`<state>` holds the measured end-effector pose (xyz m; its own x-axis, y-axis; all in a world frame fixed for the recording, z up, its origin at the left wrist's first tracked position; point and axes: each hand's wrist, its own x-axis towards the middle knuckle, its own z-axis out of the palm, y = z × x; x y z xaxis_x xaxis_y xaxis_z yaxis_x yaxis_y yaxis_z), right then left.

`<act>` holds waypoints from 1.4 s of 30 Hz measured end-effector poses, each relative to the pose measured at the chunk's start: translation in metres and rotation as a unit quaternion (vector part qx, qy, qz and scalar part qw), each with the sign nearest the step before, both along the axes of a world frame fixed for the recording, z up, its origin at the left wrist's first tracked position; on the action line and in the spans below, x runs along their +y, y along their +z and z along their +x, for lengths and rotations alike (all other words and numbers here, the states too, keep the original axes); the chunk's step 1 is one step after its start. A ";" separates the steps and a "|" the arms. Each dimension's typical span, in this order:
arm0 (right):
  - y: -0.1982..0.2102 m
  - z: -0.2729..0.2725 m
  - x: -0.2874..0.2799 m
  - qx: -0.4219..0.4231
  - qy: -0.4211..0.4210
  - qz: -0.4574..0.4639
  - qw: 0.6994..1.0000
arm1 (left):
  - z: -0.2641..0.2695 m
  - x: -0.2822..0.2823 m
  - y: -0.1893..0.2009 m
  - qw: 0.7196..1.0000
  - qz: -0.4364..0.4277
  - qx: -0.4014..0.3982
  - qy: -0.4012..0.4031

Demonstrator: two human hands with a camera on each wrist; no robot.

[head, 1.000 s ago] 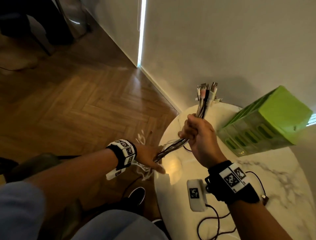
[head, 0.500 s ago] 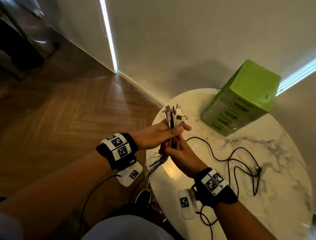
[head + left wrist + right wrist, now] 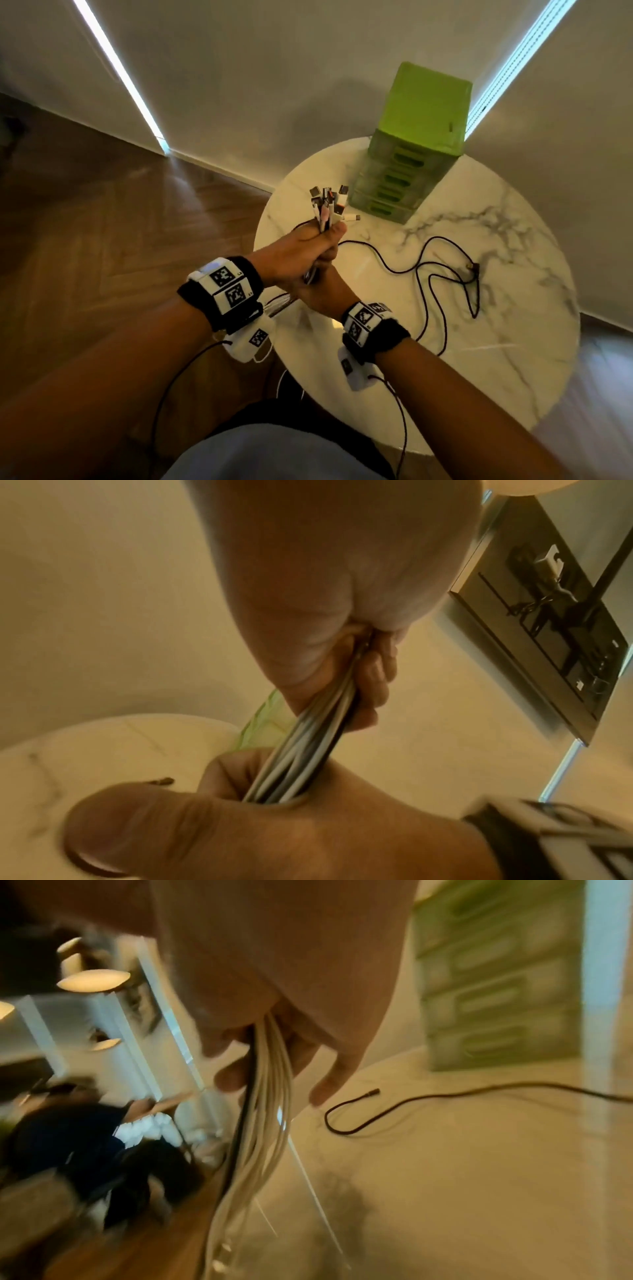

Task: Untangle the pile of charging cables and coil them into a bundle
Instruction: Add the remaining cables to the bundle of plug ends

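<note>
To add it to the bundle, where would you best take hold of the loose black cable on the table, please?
Pinch the black cable just behind its free plug, coming from above with the right hand: that end lies flat and apart on the marble table.

Dim warm room, bright wall light strips (image 3: 116,73), wide-angle edge bending, both wrist views motion-blurred

Black wristbands (image 3: 383,337) carry square-coded white tiles, white camera boxes (image 3: 251,339) beneath trail thin dark wires.
</note>
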<state>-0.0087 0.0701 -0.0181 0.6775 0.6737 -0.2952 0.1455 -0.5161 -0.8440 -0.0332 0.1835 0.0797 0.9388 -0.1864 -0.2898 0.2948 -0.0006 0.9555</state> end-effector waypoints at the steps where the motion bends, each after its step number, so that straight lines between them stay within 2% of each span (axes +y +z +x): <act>1: 0.002 0.003 -0.009 0.030 0.009 -0.009 0.999 | 0.005 -0.008 -0.004 1.000 -0.013 0.002 0.003; 4: 0.015 0.015 -0.049 0.053 0.060 -0.053 0.995 | 0.025 -0.037 -0.008 1.000 -0.025 0.013 -0.006; 6: 0.022 0.027 -0.081 0.034 0.054 -0.050 0.997 | 0.037 -0.055 -0.009 1.000 -0.009 0.008 -0.014; 10: 0.029 0.061 -0.153 -0.100 -0.081 -0.008 0.992 | 0.057 -0.091 -0.011 0.999 0.019 -0.007 -0.038; 14: 0.010 0.100 -0.230 -0.124 -0.225 -0.132 0.957 | 0.069 -0.124 -0.017 0.998 0.008 0.021 -0.054; 17: -0.015 0.118 -0.272 -0.103 -0.248 -0.230 0.936 | 0.078 -0.145 -0.022 0.998 -0.001 0.042 -0.048; 21: -0.047 0.137 -0.298 -0.013 -0.290 -0.293 0.911 | 0.090 -0.168 -0.026 0.998 -0.001 0.055 -0.040; 26: -0.076 0.157 -0.308 0.015 -0.326 -0.288 0.900 | 0.105 -0.183 -0.033 0.997 0.024 0.067 -0.013; 31: -0.088 0.167 -0.315 -0.015 -0.264 -0.311 0.913 | 0.111 -0.191 -0.038 0.997 0.030 0.070 0.010; 34: -0.065 0.176 -0.318 -0.035 -0.293 -0.225 0.928 | 0.115 -0.198 -0.041 0.996 0.030 0.071 0.037; 36: -0.036 0.180 -0.312 -0.032 -0.330 -0.083 0.940 | 0.117 -0.201 -0.044 0.996 0.020 0.072 0.059; 39: 0.021 0.175 -0.291 -0.029 -0.370 0.121 0.921 | 0.119 -0.209 -0.050 0.995 0.007 0.063 0.080; 42: 0.064 0.149 -0.259 -0.063 -0.357 0.215 0.907 | 0.117 -0.215 -0.052 0.989 -0.055 0.075 0.114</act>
